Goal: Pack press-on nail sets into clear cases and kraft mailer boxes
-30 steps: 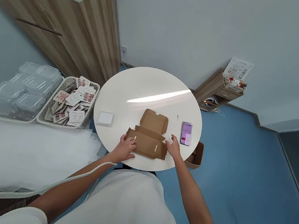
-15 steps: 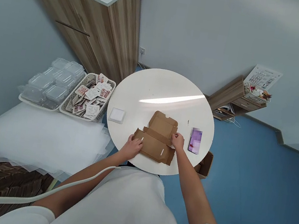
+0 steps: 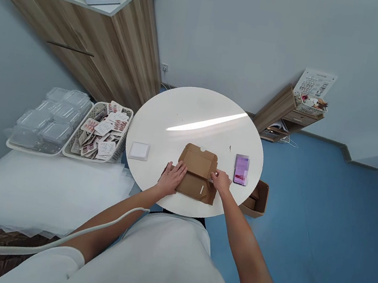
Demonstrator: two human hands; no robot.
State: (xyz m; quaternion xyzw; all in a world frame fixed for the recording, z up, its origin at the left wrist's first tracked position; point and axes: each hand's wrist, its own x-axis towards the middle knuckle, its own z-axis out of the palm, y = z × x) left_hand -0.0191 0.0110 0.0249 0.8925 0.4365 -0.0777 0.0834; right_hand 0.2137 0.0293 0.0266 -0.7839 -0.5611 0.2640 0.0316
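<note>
An unfolded brown cardboard box [image 3: 199,162] lies on the white round table [image 3: 166,103] close to my body. My left hand [image 3: 171,178] rests on its left part with the fingers stretched over the cardboard. At the right side, my right hand [image 3: 220,180] pinches an edge flap of the box near the middle fold. A white strip shows on the near panel, right of my left hand. To the right of my right hand lies a phone [image 3: 241,170] with a purple screen, partly pixelated. A flat white square case [image 3: 139,151] sits on the table's left side.
Left of the table stand a white basket of printed packets [image 3: 102,133] and a tray of clear plastic boxes [image 3: 50,119]. An open carton [image 3: 257,200] is on the floor below the table's right edge. A white cable [image 3: 104,226] crosses my left arm.
My left hand has moved inward and up from the left edge of the cardboard and now lies flatter over it. My right hand stays at the right flap. The camera view has shifted.
</note>
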